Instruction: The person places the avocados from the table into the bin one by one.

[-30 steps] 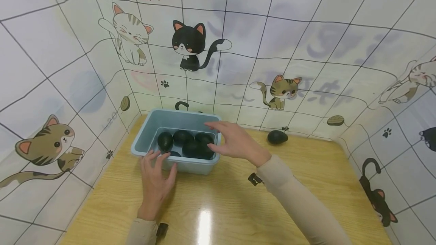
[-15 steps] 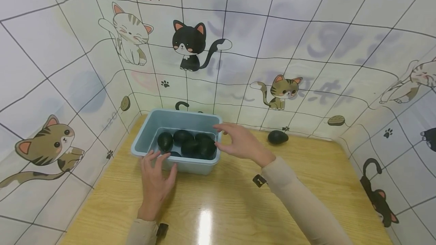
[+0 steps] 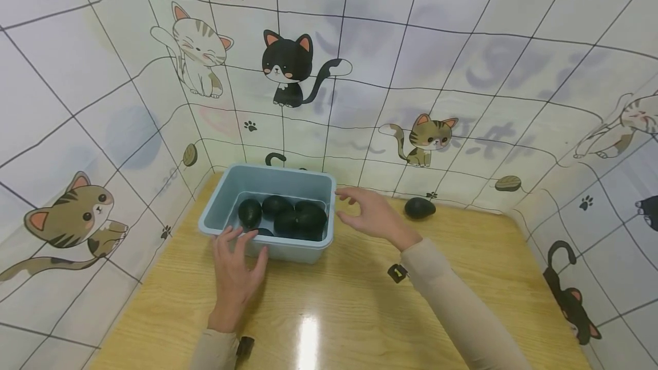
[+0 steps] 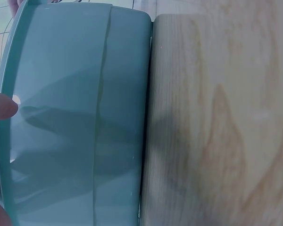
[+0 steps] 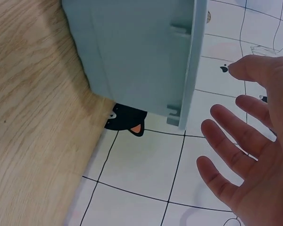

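A light blue plastic bin (image 3: 293, 253) stands on the table, with several dark avocados (image 3: 249, 213) inside. My left hand (image 3: 236, 270) rests at its near wall, fingertips laid over the front rim and thumb spread in front of the wall. In the left wrist view a fingertip (image 4: 7, 107) overlaps the rim. Just outside the right end of the bin is my right hand (image 3: 375, 216), fingers relaxed and apart, holding nothing. The right wrist view shows this hand (image 5: 259, 150) loosely spread beside the bin's outer wall (image 5: 137, 52).
A single avocado (image 3: 420, 208) lies on the wooden table (image 3: 349, 313) near the back wall, beyond my right hand. White gridded sheeting with cat drawings (image 3: 288, 67) encloses the table at the back and both sides.
My right hand has drawn back to the right, from over the avocados to outside the bin. The right-hand avocados have shifted slightly and settled. My left hand stays at the front rim.
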Demonstrator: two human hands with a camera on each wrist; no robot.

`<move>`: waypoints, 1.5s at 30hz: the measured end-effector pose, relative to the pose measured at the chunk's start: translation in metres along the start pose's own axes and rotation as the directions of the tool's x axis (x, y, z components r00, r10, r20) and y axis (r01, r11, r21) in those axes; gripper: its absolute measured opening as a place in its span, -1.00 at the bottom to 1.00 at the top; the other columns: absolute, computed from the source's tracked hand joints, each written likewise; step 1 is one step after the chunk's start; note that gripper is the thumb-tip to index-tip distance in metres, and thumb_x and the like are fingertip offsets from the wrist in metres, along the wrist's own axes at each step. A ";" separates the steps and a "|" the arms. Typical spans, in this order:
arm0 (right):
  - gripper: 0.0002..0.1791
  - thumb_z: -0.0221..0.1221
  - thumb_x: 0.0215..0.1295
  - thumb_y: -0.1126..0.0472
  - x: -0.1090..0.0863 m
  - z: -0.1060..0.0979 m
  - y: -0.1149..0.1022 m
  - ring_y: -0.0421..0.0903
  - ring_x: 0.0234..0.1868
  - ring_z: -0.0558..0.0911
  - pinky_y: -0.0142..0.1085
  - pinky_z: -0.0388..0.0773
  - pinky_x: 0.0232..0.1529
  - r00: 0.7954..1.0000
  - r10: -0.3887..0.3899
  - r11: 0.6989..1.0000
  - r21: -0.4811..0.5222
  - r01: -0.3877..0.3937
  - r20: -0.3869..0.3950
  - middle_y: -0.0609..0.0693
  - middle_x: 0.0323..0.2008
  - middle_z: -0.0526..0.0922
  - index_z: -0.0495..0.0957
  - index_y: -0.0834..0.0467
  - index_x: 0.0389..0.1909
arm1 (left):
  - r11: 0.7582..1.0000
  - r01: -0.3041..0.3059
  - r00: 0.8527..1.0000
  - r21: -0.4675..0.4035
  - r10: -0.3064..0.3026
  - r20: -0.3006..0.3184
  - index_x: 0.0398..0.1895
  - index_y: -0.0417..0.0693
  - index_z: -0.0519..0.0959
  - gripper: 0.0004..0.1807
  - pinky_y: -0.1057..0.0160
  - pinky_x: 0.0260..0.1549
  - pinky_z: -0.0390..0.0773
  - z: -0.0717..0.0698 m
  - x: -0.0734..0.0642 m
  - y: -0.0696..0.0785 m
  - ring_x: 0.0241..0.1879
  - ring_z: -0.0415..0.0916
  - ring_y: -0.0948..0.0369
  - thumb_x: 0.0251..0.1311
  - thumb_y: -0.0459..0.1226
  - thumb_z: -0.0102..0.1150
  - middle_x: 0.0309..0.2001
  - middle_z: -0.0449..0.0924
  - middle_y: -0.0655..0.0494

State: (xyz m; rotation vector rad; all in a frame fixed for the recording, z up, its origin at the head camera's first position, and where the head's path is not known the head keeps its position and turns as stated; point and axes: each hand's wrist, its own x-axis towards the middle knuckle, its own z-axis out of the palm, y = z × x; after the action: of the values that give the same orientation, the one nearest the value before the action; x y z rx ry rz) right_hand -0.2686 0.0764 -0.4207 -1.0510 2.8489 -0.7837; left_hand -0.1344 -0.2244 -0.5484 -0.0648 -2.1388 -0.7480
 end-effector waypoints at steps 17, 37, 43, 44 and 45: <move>-0.42 0.29 0.44 -0.03 -0.009 0.005 0.021 0.04 0.12 0.73 0.07 0.67 0.12 0.998 0.069 0.998 0.011 -0.069 -0.013 0.04 0.19 0.75 0.55 0.00 0.43 | 1.000 -0.016 1.000 -0.010 0.016 -0.028 0.05 -0.17 0.65 -0.59 -0.65 0.36 0.11 0.001 0.001 -0.001 0.29 0.38 -0.40 0.11 -0.26 0.43 0.15 0.48 -0.39; -0.42 0.28 0.46 -0.01 -0.017 0.011 0.045 0.09 0.13 0.72 0.09 0.66 0.13 0.995 0.102 0.994 0.033 -0.102 -0.006 0.10 0.20 0.74 0.53 0.04 0.44 | 1.000 0.002 1.000 -0.003 -0.002 0.015 0.06 -0.20 0.64 -0.60 -0.63 0.38 0.08 -0.001 0.000 -0.001 0.32 0.36 -0.41 0.19 -0.21 0.40 0.17 0.46 -0.41; -0.43 0.29 0.46 0.03 -0.021 0.011 0.052 0.14 0.16 0.71 0.13 0.65 0.15 0.993 0.114 0.992 0.059 -0.113 -0.007 0.15 0.23 0.72 0.53 0.05 0.44 | 1.000 0.009 1.000 -0.006 -0.009 0.016 0.06 -0.20 0.64 -0.60 -0.62 0.40 0.08 -0.002 -0.001 0.000 0.33 0.35 -0.39 0.20 -0.21 0.38 0.18 0.45 -0.40; -0.43 0.29 0.46 0.03 -0.021 0.011 0.053 0.14 0.16 0.71 0.14 0.65 0.15 0.993 0.115 0.991 0.064 -0.114 -0.008 0.15 0.23 0.72 0.53 0.05 0.44 | 1.000 0.008 1.000 -0.007 -0.008 0.016 0.06 -0.20 0.64 -0.60 -0.62 0.40 0.08 -0.002 -0.001 0.000 0.34 0.34 -0.38 0.20 -0.20 0.38 0.18 0.45 -0.40; -0.42 0.29 0.46 0.03 -0.022 0.011 0.054 0.15 0.16 0.71 0.14 0.65 0.15 0.993 0.115 0.991 0.064 -0.115 -0.006 0.15 0.23 0.72 0.53 0.05 0.45 | 1.000 0.008 1.000 -0.006 -0.008 0.016 0.06 -0.20 0.64 -0.60 -0.61 0.40 0.07 -0.002 -0.001 -0.001 0.34 0.34 -0.38 0.20 -0.20 0.38 0.18 0.45 -0.40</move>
State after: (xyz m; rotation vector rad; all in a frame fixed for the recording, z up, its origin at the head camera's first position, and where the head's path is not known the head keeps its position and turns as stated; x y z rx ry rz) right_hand -0.2826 0.1196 -0.4588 -0.8694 2.8416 -0.8657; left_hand -0.1331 -0.2256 -0.5484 -0.0660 -2.1531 -0.7608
